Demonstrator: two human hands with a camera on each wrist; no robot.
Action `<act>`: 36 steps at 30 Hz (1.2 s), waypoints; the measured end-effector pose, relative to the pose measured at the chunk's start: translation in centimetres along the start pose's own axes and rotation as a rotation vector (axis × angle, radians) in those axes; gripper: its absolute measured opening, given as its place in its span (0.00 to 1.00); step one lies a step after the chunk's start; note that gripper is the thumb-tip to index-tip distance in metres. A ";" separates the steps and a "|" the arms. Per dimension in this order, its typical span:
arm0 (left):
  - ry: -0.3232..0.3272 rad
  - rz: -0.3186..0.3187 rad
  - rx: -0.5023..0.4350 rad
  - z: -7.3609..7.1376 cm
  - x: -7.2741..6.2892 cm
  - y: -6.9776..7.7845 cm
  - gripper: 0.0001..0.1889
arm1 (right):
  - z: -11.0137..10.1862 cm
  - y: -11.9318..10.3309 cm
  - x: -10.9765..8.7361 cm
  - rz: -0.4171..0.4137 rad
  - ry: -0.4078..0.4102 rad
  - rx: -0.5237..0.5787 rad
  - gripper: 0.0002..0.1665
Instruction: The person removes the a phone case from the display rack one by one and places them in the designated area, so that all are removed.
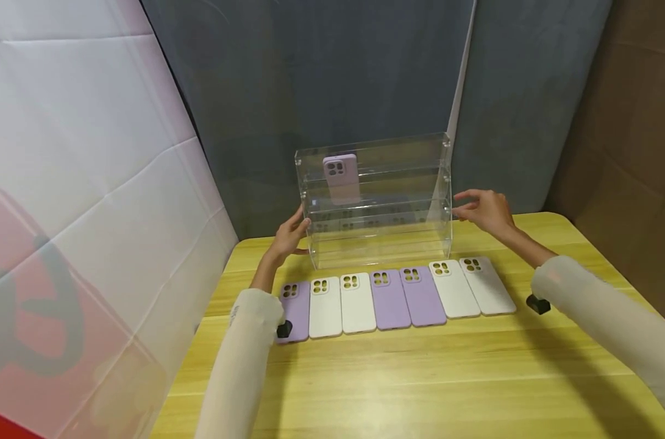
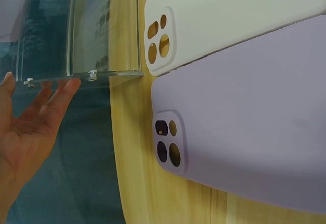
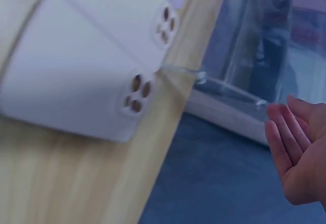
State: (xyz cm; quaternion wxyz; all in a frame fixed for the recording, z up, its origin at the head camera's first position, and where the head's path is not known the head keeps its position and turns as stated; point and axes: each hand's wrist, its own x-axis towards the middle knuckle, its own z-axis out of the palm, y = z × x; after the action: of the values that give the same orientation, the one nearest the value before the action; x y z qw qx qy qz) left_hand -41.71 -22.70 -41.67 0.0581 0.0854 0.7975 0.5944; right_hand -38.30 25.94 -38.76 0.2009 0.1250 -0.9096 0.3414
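Note:
A clear acrylic display rack [image 1: 378, 244] with several tiers stands toward the back of the table. One purple phone case [image 1: 343, 177] leans upright on its upper tier, left of centre. My left hand [image 1: 288, 239] is at the rack's left side; in the left wrist view its fairly straight fingers [image 2: 58, 102] touch the outer side panel. On the opposite side, my right hand [image 1: 488, 210] holds nothing, its fingertips close to or touching the right panel. In front of the rack lies a row of purple phone cases [image 1: 423, 299] and white phone cases [image 1: 325, 314], camera cutouts toward the rack.
The yellow wood-grain table [image 1: 376, 384] has a rounded back right corner. A grey curtain [image 1: 376, 73] hangs behind it, a white printed cloth [image 1: 91, 122] on the left, and a brown panel [image 1: 623, 152] on the right.

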 end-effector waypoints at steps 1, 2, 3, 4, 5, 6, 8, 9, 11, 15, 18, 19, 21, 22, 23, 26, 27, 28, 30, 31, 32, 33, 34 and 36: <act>0.000 0.001 0.000 0.0 0.0 0.0 0.33 | 0.1 -0.4 0.4 -0.004 0.000 0.004 0.22; 0.001 0.000 -0.001 0.1 0.0 0.0 0.33 | 0.1 -0.8 0.7 -0.007 0.000 0.004 0.22; 0.001 0.001 -0.004 0.2 0.0 0.0 0.33 | 0.2 -1.1 1.0 -0.010 0.002 0.004 0.22; 0.000 0.001 -0.006 0.3 0.0 0.0 0.33 | 0.2 -1.5 1.2 -0.009 0.003 0.010 0.22; 0.000 -0.001 -0.009 0.4 0.1 0.0 0.33 | 0.3 -1.8 1.4 -0.013 -0.001 0.009 0.21; 0.001 -0.002 -0.012 0.4 0.1 0.0 0.33 | 0.4 -2.2 1.7 -0.017 -0.004 0.010 0.21; 0.001 -0.003 -0.011 0.6 0.1 0.0 0.33 | 0.6 -2.9 2.1 -0.024 -0.009 0.006 0.21; 0.001 -0.002 -0.009 0.7 0.1 0.0 0.33 | 0.7 -3.2 2.3 -0.028 -0.012 0.007 0.21; 0.003 0.000 -0.002 0.8 0.2 0.0 0.33 | 1.0 -4.0 2.8 -0.039 -0.017 0.011 0.21; 0.012 -0.002 -0.006 0.9 0.3 0.0 0.33 | 1.6 -5.6 3.8 -0.082 -0.010 0.035 0.20; 0.025 -0.008 -0.018 1.0 0.3 0.1 0.33 | 2.2 -6.7 4.6 -0.116 -0.001 0.056 0.20; 0.030 -0.008 -0.018 1.1 0.3 0.1 0.33 | 2.4 -7.2 4.9 -0.124 0.002 0.059 0.20; 0.036 -0.005 -0.015 1.2 0.4 0.1 0.32 | 2.9 -7.8 5.4 -0.132 0.008 0.069 0.21; 0.040 -0.001 -0.010 1.3 0.4 0.1 0.32 | 3.1 -8.2 5.7 -0.138 0.011 0.077 0.21; 0.043 0.004 -0.007 1.4 0.4 0.1 0.32 | 3.4 -8.5 5.9 -0.139 0.013 0.084 0.21; 0.048 0.024 -0.007 1.6 0.5 0.0 0.32 | 4.1 -9.4 6.7 -0.148 0.016 0.093 0.21; 0.049 0.031 -0.009 1.6 0.5 0.0 0.32 | 4.3 -9.6 6.9 -0.150 0.017 0.102 0.21; 0.050 0.037 -0.017 1.7 0.4 0.0 0.32 | 4.5 -10.0 7.1 -0.157 0.018 0.108 0.21; 0.047 0.045 -0.037 1.8 0.4 0.0 0.32 | 4.9 -10.6 7.6 -0.171 0.021 0.118 0.21; 0.045 0.047 -0.046 1.8 0.4 0.0 0.32 | 5.0 -10.8 7.8 -0.179 0.024 0.131 0.21; 0.047 0.045 -0.054 1.8 0.4 -0.1 0.32 | 5.2 -11.1 8.0 -0.182 0.026 0.147 0.22; 0.046 0.043 -0.060 1.9 0.4 -0.1 0.32 | 5.3 -11.4 8.1 -0.185 0.027 0.158 0.22; 0.046 0.040 -0.064 2.0 0.5 -0.1 0.32 | 5.5 -11.6 8.3 -0.188 0.031 0.163 0.22; 0.044 0.034 -0.067 2.1 0.6 -0.1 0.32 | 5.8 -12.0 8.7 -0.187 0.037 0.185 0.22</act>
State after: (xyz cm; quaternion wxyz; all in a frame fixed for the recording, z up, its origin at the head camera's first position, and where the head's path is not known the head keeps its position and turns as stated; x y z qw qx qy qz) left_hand -41.86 -20.66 -42.33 0.0332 0.0837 0.7766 0.6235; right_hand -43.22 12.44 -31.92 0.2362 0.2209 -0.8548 0.4059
